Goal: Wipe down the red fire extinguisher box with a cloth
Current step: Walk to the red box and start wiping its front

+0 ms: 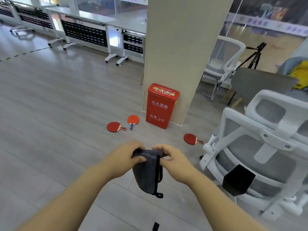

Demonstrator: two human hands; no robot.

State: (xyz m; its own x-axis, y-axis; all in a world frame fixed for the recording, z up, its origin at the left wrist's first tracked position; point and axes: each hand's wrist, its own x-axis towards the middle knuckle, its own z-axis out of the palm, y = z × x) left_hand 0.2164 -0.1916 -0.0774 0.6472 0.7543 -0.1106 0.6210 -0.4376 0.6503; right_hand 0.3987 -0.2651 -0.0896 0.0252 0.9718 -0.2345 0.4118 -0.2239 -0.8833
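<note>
Head view: the left hand (123,157) and right hand (173,162) are close together at lower centre, both w/ fingers curled, pinching the top edge of a grey cloth (146,177). The cloth hangs folded between them; its black-trimmed edge runs down the right side to a small loop (159,195) at the bottom.

The red fire extinguisher box (160,105) stands upright on the floor (58,97), well ahead of the hands, its back against the base of a beige pillar (180,47). Its front and left side face a broad stretch of grey plank floor.

Two table-tennis paddles lie just left of the box, one (115,126) flat w/ its handle pointing right, the other (133,120) w/ its handle toward the camera. A third paddle (191,139) lies to the box's front right, near a white mesh office chair (260,147) that crowds the right edge. A black cloth (238,180) drapes over that chair's seat edge.

Far left, a row of white-framed desks (93,19) lines the floor's far edge. Behind the pillar on the right are another white chair (223,59), a grey round table (260,82) and a tripod (255,55).
</note>
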